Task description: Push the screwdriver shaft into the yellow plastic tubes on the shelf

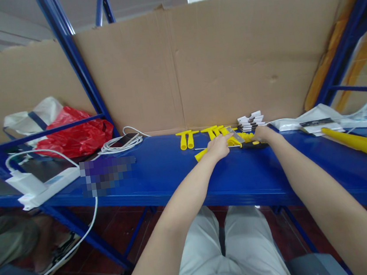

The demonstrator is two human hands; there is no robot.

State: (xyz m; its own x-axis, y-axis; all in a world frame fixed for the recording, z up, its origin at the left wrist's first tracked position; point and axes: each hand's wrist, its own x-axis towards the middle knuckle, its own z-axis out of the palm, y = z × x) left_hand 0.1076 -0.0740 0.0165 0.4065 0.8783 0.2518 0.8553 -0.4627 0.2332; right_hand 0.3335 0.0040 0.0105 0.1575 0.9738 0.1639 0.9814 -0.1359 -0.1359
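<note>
My left hand point(218, 147) is closed round a yellow-handled scraper; the handle's end point(201, 154) shows under the wrist and a flat metal blade point(236, 135) beyond the fingers. My right hand point(262, 133) is beside a cluster of small yellow pieces point(247, 137), its fingers bent down together; what they pinch, if anything, is hidden. Just below that hand lies a screwdriver point(254, 145) with a black and yellow handle, its shaft pointing left past my left hand. Several yellow T-shaped handles point(189, 139) lie along the back. Behind the pieces is a stack of white and black packets point(251, 121).
A blue bench top point(167, 170) meets a tall cardboard panel point(227, 60). To the left are a power strip point(55, 186), a coiled white cable with a phone point(125, 140) and a red bag point(76, 133). A yellow roll point(359, 140) lies right. Another person's leg point(11, 234) shows lower left.
</note>
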